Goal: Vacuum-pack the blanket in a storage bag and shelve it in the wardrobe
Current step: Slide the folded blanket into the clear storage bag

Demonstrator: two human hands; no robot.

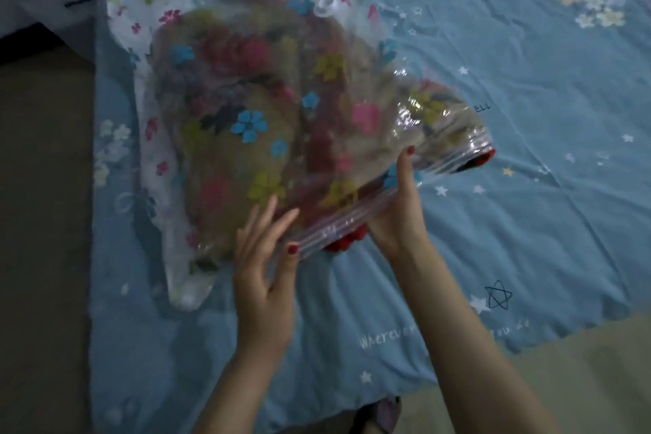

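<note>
Nearest, at about 6 o'clock, the left hand (262,278) pinches the near end of the bag's (246,109) zip strip (355,218), thumb on top, other fingers straight. Toward 3 o'clock, the right hand (398,208) grips the same strip, thumb on top. The blanket (239,151) sits inside the bag on the bed (528,187), with red fabric (347,241) poking out at the mouth. Tuck that in first, I judge, then press along the strip from one end so it seals fully before using the valve (326,9) at 12 o'clock.
</note>
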